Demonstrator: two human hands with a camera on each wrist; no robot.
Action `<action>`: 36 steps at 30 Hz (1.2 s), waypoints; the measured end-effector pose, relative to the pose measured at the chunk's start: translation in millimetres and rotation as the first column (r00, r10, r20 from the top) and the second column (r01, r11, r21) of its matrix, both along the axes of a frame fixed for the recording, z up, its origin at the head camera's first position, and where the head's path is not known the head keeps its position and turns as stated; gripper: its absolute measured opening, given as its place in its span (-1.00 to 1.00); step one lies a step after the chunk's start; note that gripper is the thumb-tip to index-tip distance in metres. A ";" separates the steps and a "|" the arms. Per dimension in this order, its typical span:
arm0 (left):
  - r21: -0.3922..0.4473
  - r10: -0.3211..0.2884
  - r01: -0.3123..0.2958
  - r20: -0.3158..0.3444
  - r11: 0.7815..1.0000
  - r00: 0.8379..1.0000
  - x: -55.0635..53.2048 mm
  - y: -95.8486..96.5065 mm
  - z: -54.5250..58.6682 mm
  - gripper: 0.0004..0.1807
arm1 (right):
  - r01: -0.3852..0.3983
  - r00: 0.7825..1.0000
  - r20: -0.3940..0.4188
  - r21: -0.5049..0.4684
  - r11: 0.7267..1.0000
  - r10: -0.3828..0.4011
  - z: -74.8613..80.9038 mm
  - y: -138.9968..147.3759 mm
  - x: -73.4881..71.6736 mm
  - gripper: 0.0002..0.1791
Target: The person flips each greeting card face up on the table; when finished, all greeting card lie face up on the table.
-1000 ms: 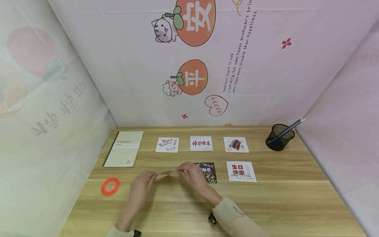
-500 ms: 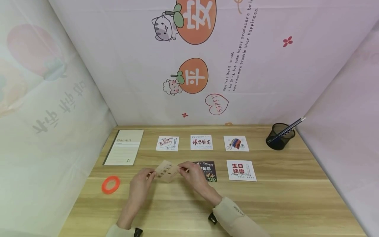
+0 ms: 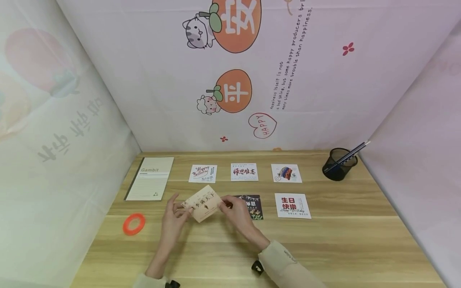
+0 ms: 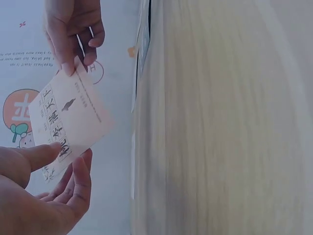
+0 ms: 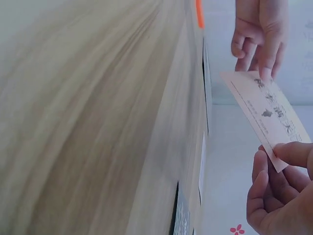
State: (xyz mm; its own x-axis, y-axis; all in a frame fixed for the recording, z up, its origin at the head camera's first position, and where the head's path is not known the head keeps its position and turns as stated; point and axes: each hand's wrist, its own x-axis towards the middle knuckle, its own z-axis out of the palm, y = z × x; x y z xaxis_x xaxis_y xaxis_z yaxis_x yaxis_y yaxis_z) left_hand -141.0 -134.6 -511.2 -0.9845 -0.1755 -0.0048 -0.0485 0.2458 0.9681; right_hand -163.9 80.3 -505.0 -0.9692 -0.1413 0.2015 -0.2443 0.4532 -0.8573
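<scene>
A square beige card [image 3: 202, 204] with dark Chinese characters is held above the table between both hands. My left hand [image 3: 173, 218] pinches its left edge, thumb on the printed face and fingers behind, as the left wrist view shows on the card [image 4: 73, 115]. At the opposite corner, my right hand [image 3: 237, 216] pinches the card [image 5: 269, 107] between thumb and fingers. Behind the right hand lies a black card [image 3: 256, 208] with flowers, partly hidden by that hand.
Along the back lie a Happy Birthday card [image 3: 203, 174], a white card with red characters [image 3: 244, 172] and a colourful card [image 3: 286, 173]. Another white card [image 3: 293, 206] lies right. A notebook [image 3: 149, 179] and orange ring [image 3: 134, 224] are left; a mesh pen cup [image 3: 335, 170] stands right.
The beige card has tilted from nearly edge-on to showing its printed face, and turned slightly. My left hand's fingers have spread behind it; the right hand keeps its pinch.
</scene>
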 end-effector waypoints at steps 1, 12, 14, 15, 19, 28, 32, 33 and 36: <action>0.019 0.001 -0.001 0.010 1.000 1.000 -0.3 1.3 -0.3 -0.11 | 0.012 1.000 0.012 -0.011 1.000 -0.011 0.7 -0.3 0.0 -0.83; -0.036 0.022 -0.022 0.010 0.999 1.000 3.6 9.2 -5.7 -0.20 | 0.052 0.996 0.075 -0.085 0.995 -0.045 0.8 -2.2 3.7 -0.78; -0.054 0.039 -0.039 -0.005 0.998 0.999 3.3 8.0 -6.0 -0.25 | 0.045 0.997 0.063 -0.082 0.996 -0.040 -0.3 -2.8 3.6 -0.70; -0.061 0.043 -0.043 -0.015 0.997 0.999 3.5 7.4 -5.7 -0.27 | 0.044 0.997 0.059 -0.083 0.996 -0.039 -0.3 -3.3 3.6 -0.65; -0.096 0.042 -0.046 -0.039 0.994 0.998 2.3 5.5 -5.7 -0.37 | 0.011 0.999 0.035 -0.088 0.996 -0.008 -1.1 -5.4 2.4 -0.39; -0.187 0.027 -0.033 -0.031 0.982 0.999 -3.3 -2.3 -2.8 -0.47 | -0.067 0.998 0.021 -0.032 0.997 0.067 0.0 -10.3 2.6 -0.26; -0.232 -0.037 0.043 0.032 0.972 0.999 -9.9 -5.9 -0.5 -0.40 | -0.078 0.996 0.035 -0.010 0.997 0.078 -0.7 -12.2 1.0 -0.22; -0.241 -0.054 0.064 0.050 0.968 0.997 -11.7 -6.5 0.2 -0.36 | -0.077 0.996 0.035 -0.004 0.997 0.077 -1.2 -12.8 0.5 -0.22; -0.265 -0.079 0.099 0.087 0.959 0.993 -16.1 -7.5 2.1 -0.29 | -0.073 0.997 0.034 0.001 0.997 0.073 -4.6 -15.1 -1.6 -0.21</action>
